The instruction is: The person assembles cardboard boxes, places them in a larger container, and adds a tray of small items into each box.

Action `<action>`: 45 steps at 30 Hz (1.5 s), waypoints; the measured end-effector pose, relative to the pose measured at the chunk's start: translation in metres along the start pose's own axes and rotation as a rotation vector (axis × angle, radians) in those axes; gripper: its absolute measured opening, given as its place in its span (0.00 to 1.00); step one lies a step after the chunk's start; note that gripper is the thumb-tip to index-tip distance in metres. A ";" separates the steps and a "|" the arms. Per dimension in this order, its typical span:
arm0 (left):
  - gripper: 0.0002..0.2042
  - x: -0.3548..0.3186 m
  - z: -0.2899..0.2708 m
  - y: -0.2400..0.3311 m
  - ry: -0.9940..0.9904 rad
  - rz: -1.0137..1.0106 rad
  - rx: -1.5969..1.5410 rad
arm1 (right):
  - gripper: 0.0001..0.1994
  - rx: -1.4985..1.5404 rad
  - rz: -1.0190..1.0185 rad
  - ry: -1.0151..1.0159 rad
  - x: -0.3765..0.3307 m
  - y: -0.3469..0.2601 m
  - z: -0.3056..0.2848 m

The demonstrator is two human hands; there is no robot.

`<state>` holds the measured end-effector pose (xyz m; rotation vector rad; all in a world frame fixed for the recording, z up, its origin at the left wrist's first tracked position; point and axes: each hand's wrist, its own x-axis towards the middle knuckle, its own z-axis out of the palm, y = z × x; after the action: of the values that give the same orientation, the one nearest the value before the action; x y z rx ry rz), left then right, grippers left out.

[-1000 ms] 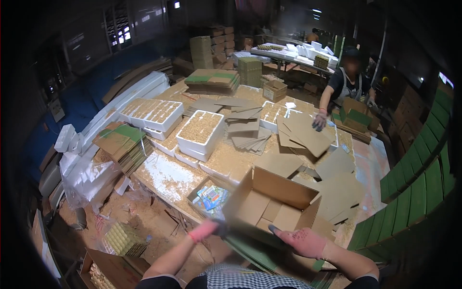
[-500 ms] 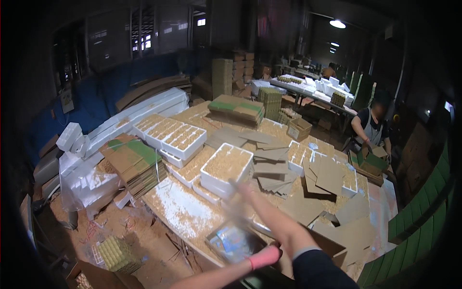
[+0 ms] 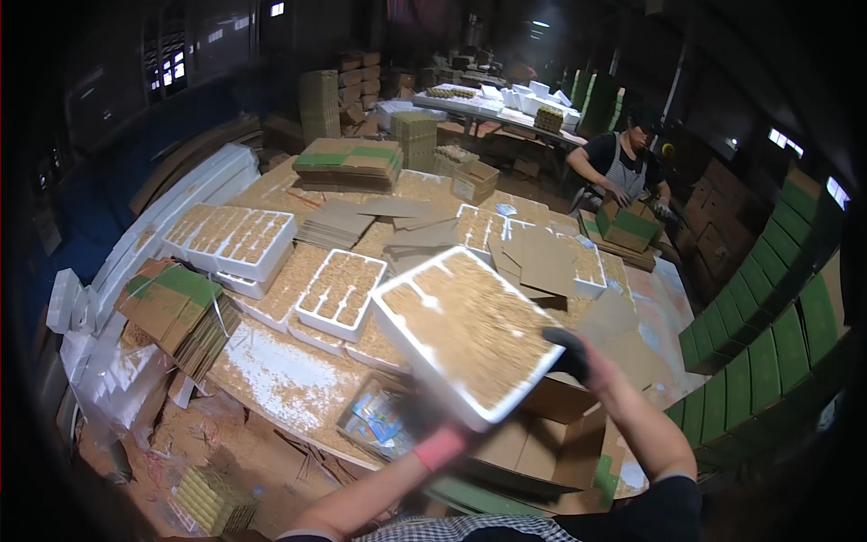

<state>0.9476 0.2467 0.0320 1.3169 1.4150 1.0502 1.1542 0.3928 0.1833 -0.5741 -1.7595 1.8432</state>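
A white foam box (image 3: 470,334) packed with tan sawdust-like filling is held up in front of me, tilted. My right hand (image 3: 569,355), in a dark glove, grips its right side. My left hand (image 3: 449,441), with a pink cuff, is at the near lower end of the box; its fingers are blurred and mostly hidden beneath. Below the box stands an open cardboard carton (image 3: 582,449). Blue and white packets (image 3: 379,417) lie in a small carton to the left. Another filled foam box (image 3: 339,291) sits on the table behind.
Cardboard sheets (image 3: 542,257) lie across the table. Folded cartons (image 3: 185,307) are stacked at left, and more (image 3: 348,164) at the back. Filled foam boxes (image 3: 230,237) stand far left. Green-marked cartons (image 3: 750,375) line the right. A co-worker (image 3: 623,167) handles a carton at back right.
The filled foam box has been lifted off the stack and brought nearer, between both hands, uncovering another filled box. My view has turned right. The co-worker's carton is more upright.
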 end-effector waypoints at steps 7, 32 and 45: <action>0.22 -0.009 -0.013 0.031 -0.240 0.023 -0.330 | 0.22 -0.336 0.465 0.545 -0.199 -0.124 -0.030; 0.38 0.203 -0.032 0.001 0.161 -0.258 1.057 | 0.32 -1.005 0.516 -0.222 -0.063 0.086 0.017; 0.09 0.160 -0.066 0.153 0.484 0.647 0.974 | 0.18 -0.884 0.200 0.402 -0.197 -0.059 -0.015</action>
<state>0.9149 0.4166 0.1852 2.4586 2.0572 1.1712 1.3206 0.2814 0.2311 -1.3730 -2.2079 0.8589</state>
